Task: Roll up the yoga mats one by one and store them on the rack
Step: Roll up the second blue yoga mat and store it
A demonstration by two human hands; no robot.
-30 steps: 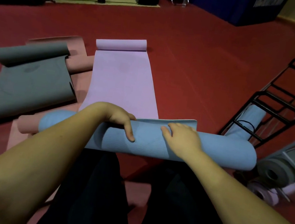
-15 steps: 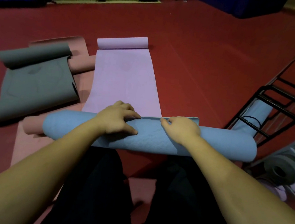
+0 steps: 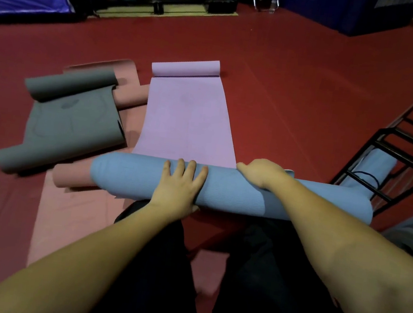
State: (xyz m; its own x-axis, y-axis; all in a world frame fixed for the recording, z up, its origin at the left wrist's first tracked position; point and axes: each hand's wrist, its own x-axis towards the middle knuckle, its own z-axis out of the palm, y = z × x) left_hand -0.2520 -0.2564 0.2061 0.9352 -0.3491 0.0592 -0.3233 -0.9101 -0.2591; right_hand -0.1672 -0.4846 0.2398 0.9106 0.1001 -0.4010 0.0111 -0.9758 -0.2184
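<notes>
Head view: left hand (image 3: 179,187) lies flat, fingers straight, on the blue roll (image 3: 229,191); right hand (image 3: 263,173) curls over its far edge, red floor (image 3: 299,89) beyond.

The rolled mat (image 3: 230,190) lies crosswise before the person, both hands on top. Behind it stretches a flat mat (image 3: 186,120); two more mats lie left, the rack (image 3: 408,155) right.

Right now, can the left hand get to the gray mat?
Probably yes. The left hand rests flat on the blue roll, and the gray mat lies on the floor off to its left with nothing between them, though it may take a lean.
</notes>
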